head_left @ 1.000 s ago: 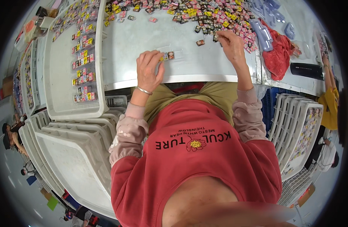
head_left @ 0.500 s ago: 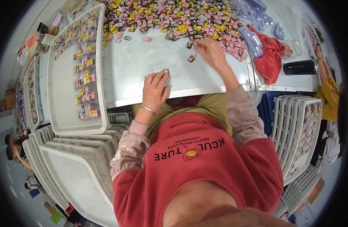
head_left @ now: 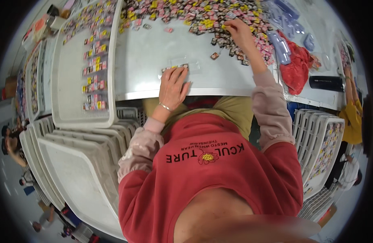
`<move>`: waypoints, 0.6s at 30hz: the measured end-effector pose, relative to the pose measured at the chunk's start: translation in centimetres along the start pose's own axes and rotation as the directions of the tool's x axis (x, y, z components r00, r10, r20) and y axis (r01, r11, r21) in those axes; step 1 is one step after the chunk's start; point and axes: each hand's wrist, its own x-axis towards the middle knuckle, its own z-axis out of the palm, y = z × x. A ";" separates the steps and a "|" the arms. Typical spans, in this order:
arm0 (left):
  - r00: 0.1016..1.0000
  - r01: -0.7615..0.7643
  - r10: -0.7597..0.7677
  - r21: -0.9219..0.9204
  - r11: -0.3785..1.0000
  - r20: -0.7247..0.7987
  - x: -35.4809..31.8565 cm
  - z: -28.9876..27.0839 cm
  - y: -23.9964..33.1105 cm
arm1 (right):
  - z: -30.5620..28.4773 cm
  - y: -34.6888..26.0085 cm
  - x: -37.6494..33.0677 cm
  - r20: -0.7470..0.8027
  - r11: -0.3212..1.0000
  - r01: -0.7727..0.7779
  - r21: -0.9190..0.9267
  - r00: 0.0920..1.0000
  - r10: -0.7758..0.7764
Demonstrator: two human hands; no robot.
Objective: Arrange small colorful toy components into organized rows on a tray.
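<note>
My left hand [head_left: 174, 88] lies at the near edge of a clear plastic tray [head_left: 193, 63], its fingers bent over it. A short row of small printed pieces [head_left: 175, 67] shows in the tray just past the fingertips, partly covered by them. Farther off to the right, my right hand [head_left: 241, 35] reaches over a wide pile of small pink, black and yellow pieces [head_left: 186, 18]. Its thumb and forefinger pinch together at a small yellow piece [head_left: 225, 27]. A dark loose piece [head_left: 214, 56] lies on the table, apart from the pile.
At left, a white crate [head_left: 65, 97] holds filled clear trays [head_left: 94, 84] in a column. Stacked white crates [head_left: 73, 162] stand below it, more crates [head_left: 316, 141] at right. A red cloth or bag [head_left: 294, 69], bluish plastic items [head_left: 279, 48] and a black cylinder [head_left: 326, 83] lie right.
My right hand has moved away from me, deeper over the pile. More of the row of pieces now shows beyond my left fingertips. The whole view has shifted slightly.
</note>
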 end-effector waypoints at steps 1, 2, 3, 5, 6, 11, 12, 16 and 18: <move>1.000 -0.020 0.020 0.000 1.000 -0.019 0.0 0.1 -0.1 | -0.4 -0.9 -0.3 0.077 0.995 -0.023 0.098 0.997 0.016; 0.998 -0.046 0.046 0.001 0.999 -0.040 0.1 0.2 -0.2 | -0.2 -2.0 -1.0 0.108 0.995 -0.025 0.093 0.994 0.015; 0.998 -0.040 0.040 0.005 0.999 -0.056 0.1 0.2 -0.2 | 0.3 -3.3 -1.6 0.233 0.942 -0.122 0.312 0.971 0.048; 0.998 -0.038 0.038 0.003 0.999 -0.056 0.1 0.2 -0.3 | 1.2 -5.8 -2.8 0.435 0.809 -0.293 0.510 0.899 0.051; 0.997 -0.043 0.043 -0.003 0.999 -0.058 0.1 0.2 -0.3 | 1.5 -6.7 -3.2 0.444 0.818 -0.320 0.479 0.892 0.089; 0.998 -0.026 0.026 0.000 1.000 -0.051 0.1 0.2 -0.1 | 2.7 -9.3 -5.2 0.591 0.632 -0.573 0.521 0.777 0.217; 0.998 -0.027 0.027 -0.004 1.000 -0.053 0.2 0.2 -0.1 | 2.9 -9.4 -5.5 0.594 0.555 -0.602 0.574 0.773 0.225; 0.998 -0.021 0.022 0.010 1.000 -0.067 0.1 0.3 0.0 | 3.9 -9.5 -6.4 0.588 0.632 -0.579 0.516 0.776 0.231; 0.999 -0.013 0.014 0.017 1.000 -0.047 0.1 0.2 0.0 | 5.0 -10.2 -6.9 0.439 0.880 -0.377 0.289 0.869 0.228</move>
